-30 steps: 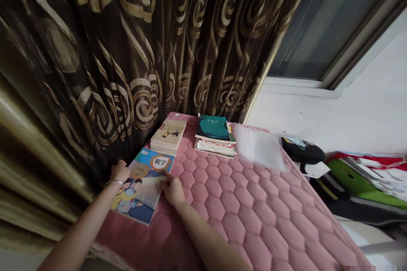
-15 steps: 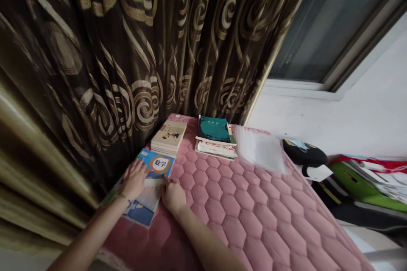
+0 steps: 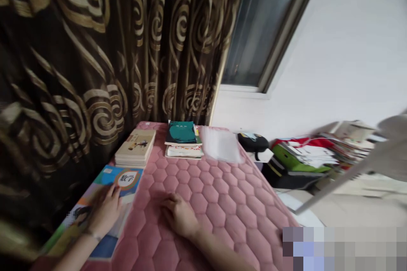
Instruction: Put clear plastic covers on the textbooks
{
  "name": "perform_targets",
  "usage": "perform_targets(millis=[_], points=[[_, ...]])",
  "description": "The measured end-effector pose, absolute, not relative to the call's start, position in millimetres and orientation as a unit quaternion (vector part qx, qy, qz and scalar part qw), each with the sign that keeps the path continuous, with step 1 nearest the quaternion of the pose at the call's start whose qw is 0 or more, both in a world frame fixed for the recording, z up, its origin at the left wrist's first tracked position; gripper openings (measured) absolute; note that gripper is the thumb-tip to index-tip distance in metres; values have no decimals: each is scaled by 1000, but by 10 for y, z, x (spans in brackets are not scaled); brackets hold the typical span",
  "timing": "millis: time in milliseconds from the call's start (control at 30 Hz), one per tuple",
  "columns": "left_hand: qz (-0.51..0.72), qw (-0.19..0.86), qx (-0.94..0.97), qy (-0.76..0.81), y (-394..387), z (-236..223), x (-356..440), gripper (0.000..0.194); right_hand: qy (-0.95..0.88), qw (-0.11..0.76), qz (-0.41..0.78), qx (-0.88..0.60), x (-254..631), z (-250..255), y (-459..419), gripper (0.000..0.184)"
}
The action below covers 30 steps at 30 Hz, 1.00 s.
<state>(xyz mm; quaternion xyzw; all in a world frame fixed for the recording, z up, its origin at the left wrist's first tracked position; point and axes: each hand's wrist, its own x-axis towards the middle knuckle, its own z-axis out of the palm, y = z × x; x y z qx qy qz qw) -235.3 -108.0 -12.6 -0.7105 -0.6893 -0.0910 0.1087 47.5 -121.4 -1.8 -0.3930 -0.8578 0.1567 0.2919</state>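
A colourful textbook [image 3: 127, 180] with a blue and orange cover lies at the near left of a pink quilted surface [image 3: 216, 203]. My left hand [image 3: 104, 211] rests flat on its cover, fingers stretched out, a thin bracelet at the wrist. My right hand [image 3: 179, 216] lies palm down on the pink quilting just right of the book, fingers loosely apart, holding nothing.
A stack of beige books [image 3: 136, 147], a second stack topped by a teal book [image 3: 182, 133] and clear plastic sleeves [image 3: 221, 149] lie at the far end. A dark patterned curtain [image 3: 95, 63] hangs along the left. Bags and papers [image 3: 302, 159] are piled right of the surface.
The view has swung right and nearer. My right hand has left the book's edge and now lies on the quilting. My left hand stays flat on the cover.
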Motion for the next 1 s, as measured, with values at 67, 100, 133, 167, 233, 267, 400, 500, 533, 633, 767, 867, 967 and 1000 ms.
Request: perform_targets(millis=[67, 100, 133, 167, 233, 267, 400, 500, 533, 633, 767, 867, 967, 1000], points=[[-143, 110, -750, -637, -1013, -171, -2074, 43, -845, 277, 117, -443, 964, -5, -1199, 27], [-174, 105, -773, -601, -978, -191, -1885, 43, -831, 269, 101, -475, 1195, 5, -1190, 27], [-204, 94, -795, -563, -941, -207, -1677, 42, -816, 261, 84, -508, 1408, 16, -1182, 26], [-234, 80, -811, -530, -900, -219, -1463, 39, -799, 254, 70, -541, 1597, 24, -1177, 26], [-264, 49, -829, -490, -802, -235, -1069, 35, -768, 244, 53, -590, 1888, 25, -1185, 27], [-271, 42, -830, -486, -745, -242, -912, 34, -758, 246, 51, -602, 1988, 16, -1196, 29], [-254, 45, -812, -524, -522, -289, -634, 29, -746, 285, 66, -598, 2147, -51, -1240, 33], [-243, 50, -807, -535, -433, -335, -666, 29, -725, 325, 89, -601, 2165, -51, -1164, 28], [-247, 48, -808, -533, -423, -348, -685, 29, -705, 342, 100, -613, 2180, -33, -1099, 26], [-257, 37, -805, -534, -424, -371, -716, 30, -616, 396, 127, -670, 2260, 62, -768, 23], [-247, 24, -798, -549, -446, -365, -705, 30, -575, 402, 106, -705, 2375, 216, -131, 28], [-245, 11, -795, -554, -466, -334, -698, 30, -544, 386, 91, -740, 2400, 303, 296, 33], [-237, -2, -797, -556, -485, -298, -697, 31, -514, 357, 85, -775, 2367, 340, 578, 38], [-234, -5, -796, -559, -490, -290, -696, 30, -506, 347, 85, -785, 2347, 342, 640, 38]])
